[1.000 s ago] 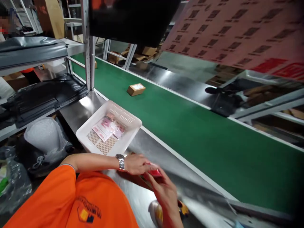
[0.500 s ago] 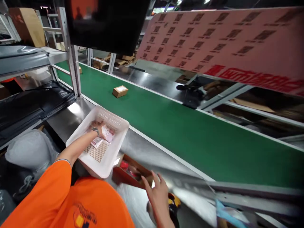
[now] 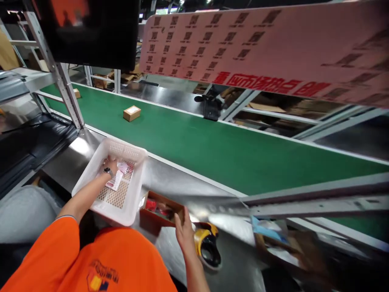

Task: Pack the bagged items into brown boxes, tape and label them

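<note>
My left hand [image 3: 110, 165], with a watch on the wrist, is down inside a white plastic basket [image 3: 137, 194]. Its fingers curl at a small clear-and-pink plastic packet [image 3: 123, 167]; the fingertips are partly hidden. Just below lies a white printed card [image 3: 114, 182] on the basket's lattice floor. My right hand [image 3: 184, 231] grips the near right end of an open brown cardboard box [image 3: 153, 221], thumb and fingers about its wall. Inside that box are red and dark small items [image 3: 159, 209], too blurred to name. Right of this hand lies a yellow and black handheld scanner [image 3: 208, 247].
A green conveyor belt [image 3: 194, 142] runs behind the metal bench [image 3: 170, 178], carrying a small carton [image 3: 132, 113]. A dark screen [image 3: 88, 40] and a pink board with codes [image 3: 194, 48] hang above. A metal rail [image 3: 319, 202] crosses at right.
The view has swung to the right. My right hand has closed from spread fingers onto the box's end wall. My left hand stays in the basket beside the packet.
</note>
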The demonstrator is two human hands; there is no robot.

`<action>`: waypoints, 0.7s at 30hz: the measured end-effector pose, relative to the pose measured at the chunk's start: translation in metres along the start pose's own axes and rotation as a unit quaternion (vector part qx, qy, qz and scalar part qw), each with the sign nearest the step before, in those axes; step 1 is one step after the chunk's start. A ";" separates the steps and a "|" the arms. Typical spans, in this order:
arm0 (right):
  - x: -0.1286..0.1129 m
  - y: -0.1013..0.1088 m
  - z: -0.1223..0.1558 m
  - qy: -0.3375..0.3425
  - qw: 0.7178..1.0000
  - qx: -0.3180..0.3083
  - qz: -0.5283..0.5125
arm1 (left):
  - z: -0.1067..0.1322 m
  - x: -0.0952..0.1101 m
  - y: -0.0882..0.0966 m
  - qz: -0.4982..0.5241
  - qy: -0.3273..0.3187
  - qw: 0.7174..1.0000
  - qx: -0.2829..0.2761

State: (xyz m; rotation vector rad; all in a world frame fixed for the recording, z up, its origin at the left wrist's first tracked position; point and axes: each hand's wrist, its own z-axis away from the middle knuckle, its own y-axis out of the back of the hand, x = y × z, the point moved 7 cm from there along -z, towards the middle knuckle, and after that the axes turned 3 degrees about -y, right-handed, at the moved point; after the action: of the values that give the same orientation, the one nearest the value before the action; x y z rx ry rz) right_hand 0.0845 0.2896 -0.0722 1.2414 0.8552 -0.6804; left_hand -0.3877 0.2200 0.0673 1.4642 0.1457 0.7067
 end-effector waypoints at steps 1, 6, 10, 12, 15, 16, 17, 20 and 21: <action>-0.001 0.000 0.000 0.002 1.000 0.000 -0.002 | 0.002 -0.002 -0.002 -0.012 0.015 1.000 -0.004; -0.001 -0.002 0.002 -0.006 1.000 -0.007 -0.002 | 0.012 -0.002 -0.006 -0.046 0.012 0.999 -0.021; -0.004 -0.002 0.005 -0.002 1.000 0.003 -0.005 | 0.023 0.007 -0.010 -0.050 -0.015 0.998 -0.020; -0.006 -0.002 0.005 0.000 1.000 0.002 -0.004 | 0.029 0.009 -0.015 -0.060 -0.024 0.998 -0.020; -0.005 -0.002 0.005 -0.003 1.000 -0.008 -0.012 | 0.033 0.007 -0.022 -0.086 -0.037 0.995 -0.032; -0.005 -0.003 0.004 -0.001 1.000 -0.011 -0.016 | 0.033 0.005 -0.024 -0.093 -0.045 0.994 -0.038; -0.005 -0.003 0.004 0.000 1.000 -0.012 -0.020 | 0.034 0.002 -0.025 -0.098 -0.052 0.993 -0.043; -0.004 -0.004 0.003 0.000 1.000 -0.015 -0.021 | 0.033 -0.006 -0.020 -0.104 -0.068 0.991 -0.046; -0.004 -0.004 0.002 -0.002 1.000 -0.014 -0.021 | 0.032 -0.009 -0.016 -0.104 -0.071 0.991 -0.046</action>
State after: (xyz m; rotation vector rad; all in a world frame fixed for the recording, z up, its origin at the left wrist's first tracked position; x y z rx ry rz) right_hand 0.0795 0.2864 -0.0709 1.1992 0.8863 -0.7023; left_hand -0.3733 0.1890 0.0535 1.3823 0.1522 0.4325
